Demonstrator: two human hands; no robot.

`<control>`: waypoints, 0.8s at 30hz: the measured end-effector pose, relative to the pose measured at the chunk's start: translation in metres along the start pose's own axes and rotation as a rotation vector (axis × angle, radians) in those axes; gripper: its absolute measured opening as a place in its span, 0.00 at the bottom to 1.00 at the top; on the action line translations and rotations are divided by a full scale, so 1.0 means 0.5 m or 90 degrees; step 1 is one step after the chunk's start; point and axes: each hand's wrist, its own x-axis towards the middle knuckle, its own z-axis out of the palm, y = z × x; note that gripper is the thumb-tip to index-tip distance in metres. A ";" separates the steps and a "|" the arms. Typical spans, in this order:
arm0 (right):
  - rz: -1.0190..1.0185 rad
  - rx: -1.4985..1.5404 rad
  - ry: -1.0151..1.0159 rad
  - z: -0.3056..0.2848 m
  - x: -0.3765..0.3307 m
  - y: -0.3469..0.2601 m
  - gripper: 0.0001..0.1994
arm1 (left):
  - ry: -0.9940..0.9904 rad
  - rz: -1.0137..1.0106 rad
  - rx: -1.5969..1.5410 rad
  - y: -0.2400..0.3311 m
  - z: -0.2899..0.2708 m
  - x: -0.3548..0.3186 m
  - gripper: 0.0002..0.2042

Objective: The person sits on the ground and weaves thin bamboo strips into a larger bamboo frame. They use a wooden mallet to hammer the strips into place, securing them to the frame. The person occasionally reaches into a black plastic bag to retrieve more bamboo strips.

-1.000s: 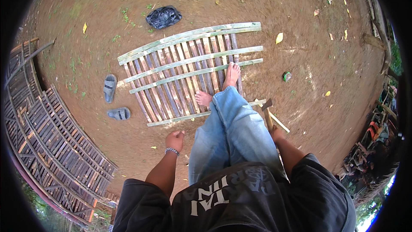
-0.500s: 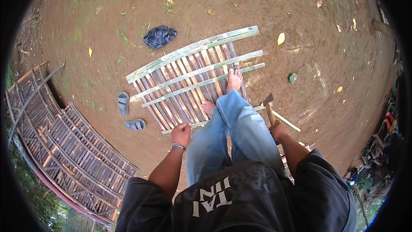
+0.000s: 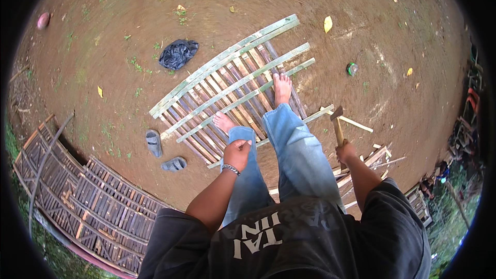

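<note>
My right hand grips the wooden handle of a hammer, its dark metal head pointing away from me. Over my left thigh, my left hand is closed in a pinch; anything inside it is too small or hidden to name. Below lies a slatted bamboo panel of dark and pale strips, with long pale green bamboo rails across it. Both my bare feet stand on it, the left foot nearer and the right foot farther out.
Grey sandals and a black plastic bag lie left of the panel on bare soil. A small green round object sits to the right. Bamboo offcuts lie beside my right arm. A larger bamboo structure stands at lower left.
My left foot has stepped farther onto the panel. My left hand has moved right, over my thigh. The hammer has shifted a little right, still in my right hand.
</note>
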 end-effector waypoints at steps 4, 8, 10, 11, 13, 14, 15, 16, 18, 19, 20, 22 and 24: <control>0.075 0.040 0.008 0.101 -0.087 0.027 0.13 | -0.009 0.073 0.084 -0.081 -0.104 0.007 0.16; 0.067 0.019 0.019 0.212 -0.183 0.022 0.15 | 0.017 0.080 0.048 -0.243 -0.245 0.018 0.16; 0.018 -0.010 0.037 0.285 -0.188 0.080 0.17 | 0.061 0.071 0.151 -0.265 -0.327 -0.001 0.16; -0.022 -0.049 0.054 0.324 -0.168 0.136 0.18 | 0.085 0.078 0.192 -0.319 -0.372 0.001 0.16; -0.034 -0.040 -0.005 0.331 -0.243 0.064 0.26 | 0.127 0.029 0.229 -0.404 -0.453 -0.017 0.16; -0.034 -0.055 0.006 0.337 -0.243 0.081 0.26 | 0.123 -0.018 0.215 -0.417 -0.466 -0.017 0.16; -0.037 -0.068 0.010 0.353 -0.244 0.093 0.27 | 0.124 -0.070 0.205 -0.427 -0.476 -0.021 0.16; -0.032 -0.074 0.016 0.358 -0.243 0.104 0.26 | 0.137 -0.058 0.206 -0.437 -0.477 -0.022 0.15; -0.022 -0.085 0.026 0.365 -0.246 0.111 0.25 | 0.167 -0.037 0.206 -0.460 -0.468 -0.012 0.14; -0.019 -0.099 0.041 0.368 -0.247 0.119 0.23 | 0.174 -0.006 0.201 -0.467 -0.457 -0.003 0.14; -0.016 -0.113 0.055 0.368 -0.244 0.123 0.22 | 0.182 0.025 0.196 -0.471 -0.439 0.007 0.14; 0.029 -0.013 0.023 0.348 -0.265 0.095 0.18 | 0.164 0.041 0.207 -0.426 -0.403 0.014 0.13; 0.062 0.051 0.001 0.335 -0.257 0.100 0.15 | 0.118 0.014 0.236 -0.332 -0.361 0.032 0.14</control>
